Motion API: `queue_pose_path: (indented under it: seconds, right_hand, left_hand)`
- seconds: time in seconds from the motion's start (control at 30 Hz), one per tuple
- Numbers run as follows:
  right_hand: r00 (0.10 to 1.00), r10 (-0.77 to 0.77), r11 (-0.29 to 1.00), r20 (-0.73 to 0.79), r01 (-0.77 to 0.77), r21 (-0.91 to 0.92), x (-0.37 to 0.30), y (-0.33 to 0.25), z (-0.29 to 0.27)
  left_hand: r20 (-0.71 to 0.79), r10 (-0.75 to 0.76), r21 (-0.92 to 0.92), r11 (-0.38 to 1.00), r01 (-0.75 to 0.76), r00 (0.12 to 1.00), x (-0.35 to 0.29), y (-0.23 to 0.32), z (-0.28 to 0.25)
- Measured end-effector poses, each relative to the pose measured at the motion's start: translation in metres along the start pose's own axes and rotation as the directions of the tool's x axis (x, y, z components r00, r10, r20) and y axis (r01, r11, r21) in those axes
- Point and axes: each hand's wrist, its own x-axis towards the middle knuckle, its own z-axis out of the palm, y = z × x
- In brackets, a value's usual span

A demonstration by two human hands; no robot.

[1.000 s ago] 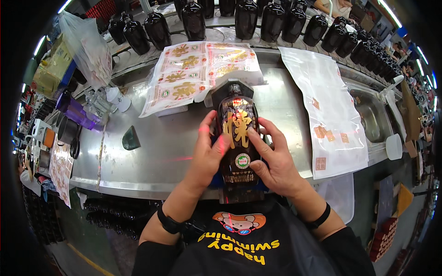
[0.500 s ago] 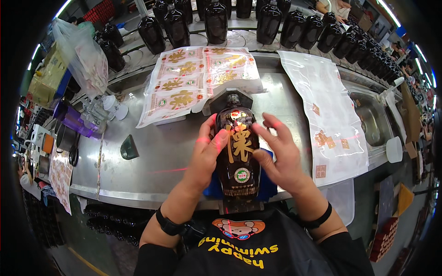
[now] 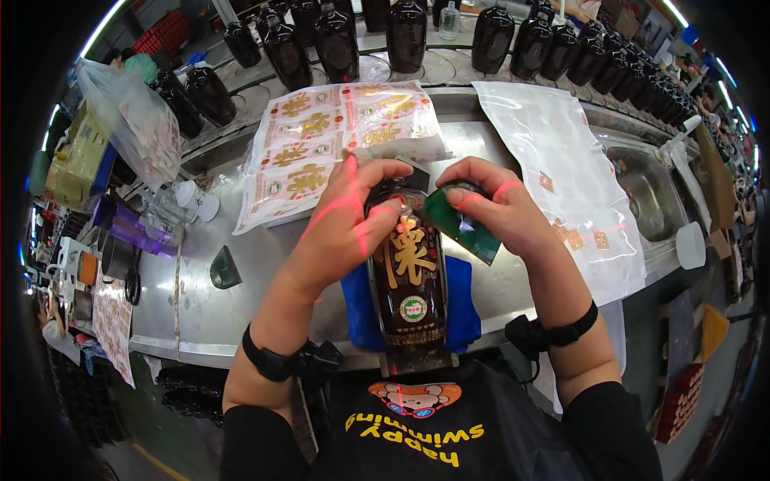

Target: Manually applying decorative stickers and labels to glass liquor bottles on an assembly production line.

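Note:
A dark glossy bottle with gold lettering and a round green-and-white emblem lies on its back before me, neck pointing away, over a blue cloth. My left hand curls around the bottle's shoulder and neck, its thumb on the upper front. Pinched in my right hand is a flat, translucent green scraper, held at the right side of the bottle's shoulder. Fingers cover part of the neck. Red light lines fall across my left hand and the bottle.
A sheet of gold decals lies beyond my left hand. To the right are a mostly bare transfer sheet and a sink. Another green scraper rests on the steel table. Dark bottles line the conveyor at the back.
My right hand, empty before, now holds a green scraper. My left hand has moved up from the bottle's side to its shoulder and neck. Bottles on the conveyor have shifted.

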Motion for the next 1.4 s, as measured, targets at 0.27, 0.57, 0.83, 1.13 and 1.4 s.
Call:
queue_pose_path:
  seconds: [0.27,0.57,0.83,1.13,1.4]
  right_hand:
    - [0.994,-0.094,0.993,-0.056,0.098,0.073,-0.013,0.005,-0.007]
    - [0.895,-0.444,0.774,-0.044,0.359,-0.522,-0.021,0.001,0.04]
    - [0.922,-0.372,0.83,-0.105,0.28,-0.482,-0.018,0.008,0.044]
    - [0.922,-0.362,0.853,-0.14,0.266,-0.449,-0.015,0.013,0.047]
    - [0.96,-0.231,0.952,-0.161,0.188,-0.243,-0.011,0.015,0.045]
  left_hand:
    - [0.126,0.027,0.045,0.998,-0.033,0.992,0.011,0.004,-0.002]
    - [0.049,0.065,-0.07,0.996,-0.061,0.997,0.004,0.006,-0.001]
    - [-0.195,-0.209,-0.615,0.787,0.046,0.958,-0.032,0.006,0.026]
    - [-0.138,-0.318,-0.739,0.664,0.116,0.938,-0.041,-0.009,0.048]
    - [-0.159,-0.337,-0.681,0.718,0.144,0.928,-0.037,-0.004,0.047]
